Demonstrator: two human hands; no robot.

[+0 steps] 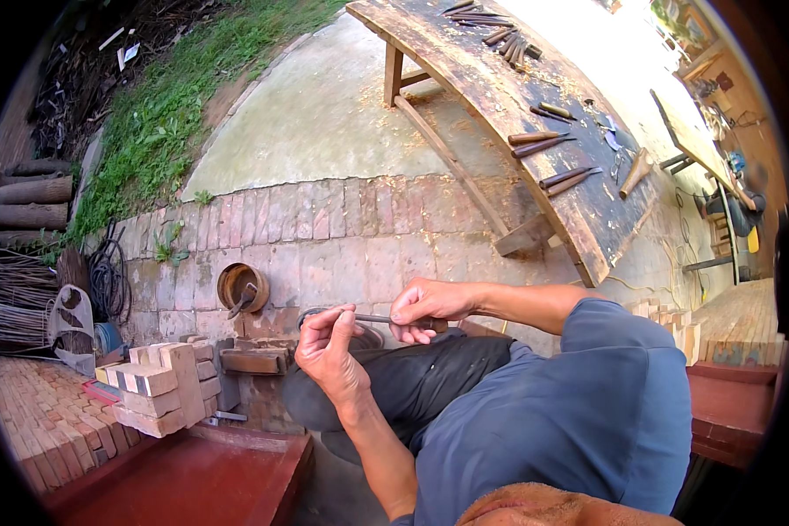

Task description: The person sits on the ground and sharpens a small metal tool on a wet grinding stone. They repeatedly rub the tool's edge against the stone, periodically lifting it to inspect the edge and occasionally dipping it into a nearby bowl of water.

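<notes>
I hold a slim carving chisel [374,318] level above my dark-trousered legs. My right hand [428,305] is closed round its wooden handle end. The fingers of my left hand [331,346] pinch the other end, hiding the tip. A dark round thing lies partly hidden behind the left fingers. In front of me, to the left, a worn brown block [256,360] rests low on a stand. Just beyond it a round rusty-brown pot [229,282] on the brick floor has a dark tool leaning in it.
A wooden workbench [465,92] holds several chisels [539,145], a mallet [636,172] and shavings. At left stand stacked pale wooden blocks [153,386], a red-brown tray [175,478], coiled cable [107,276] and logs [26,202]. Another person [745,209] sits far right.
</notes>
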